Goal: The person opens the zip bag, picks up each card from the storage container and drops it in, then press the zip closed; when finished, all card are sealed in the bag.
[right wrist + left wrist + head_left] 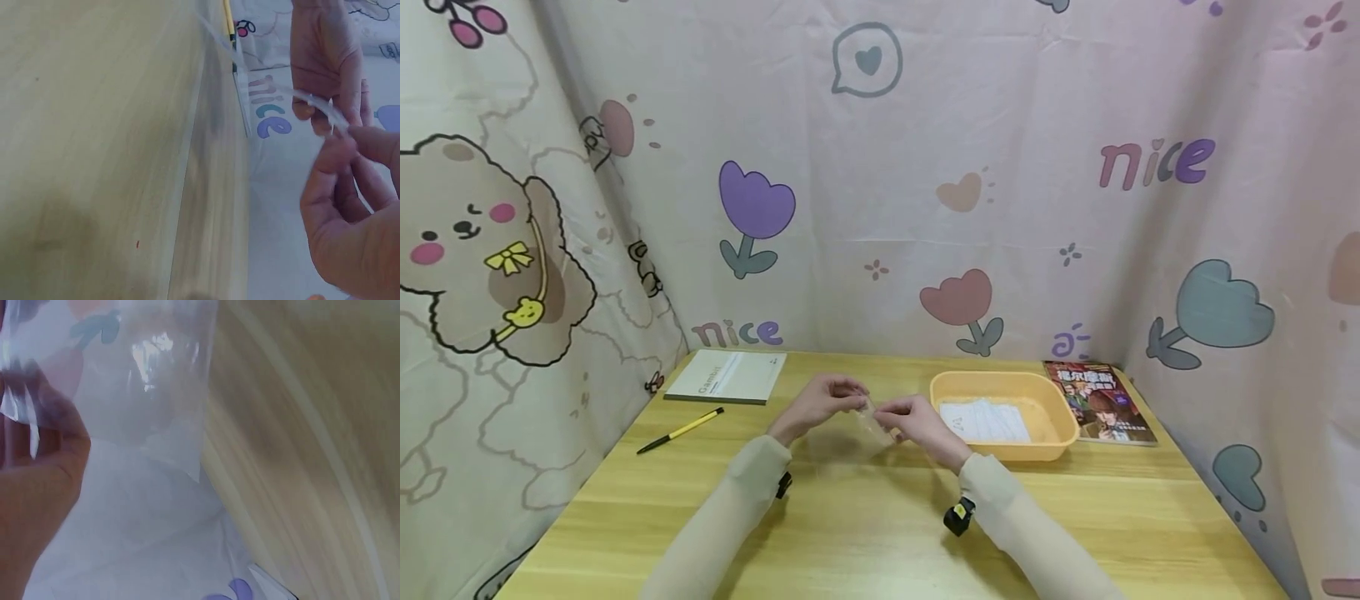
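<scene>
A clear plastic bag (169, 394) hangs between both hands above the middle of the table. My left hand (826, 405) pinches its upper edge between thumb and fingers. On the other side, my right hand (919, 423) pinches the same edge, thumb against forefinger, as the right wrist view shows. The bag is see-through, and the curtain pattern shows through it in the left wrist view. Right of the right hand stands a yellow plastic basket (1060, 437) with white printed packets (988, 421) lying in it.
On the wooden table (850, 542), a pale book (726, 375) lies at the back left, with a yellow and black pen (681, 430) in front of it. A colourful magazine (1101, 404) lies behind and right of the basket. Patterned curtains (880, 167) surround the table.
</scene>
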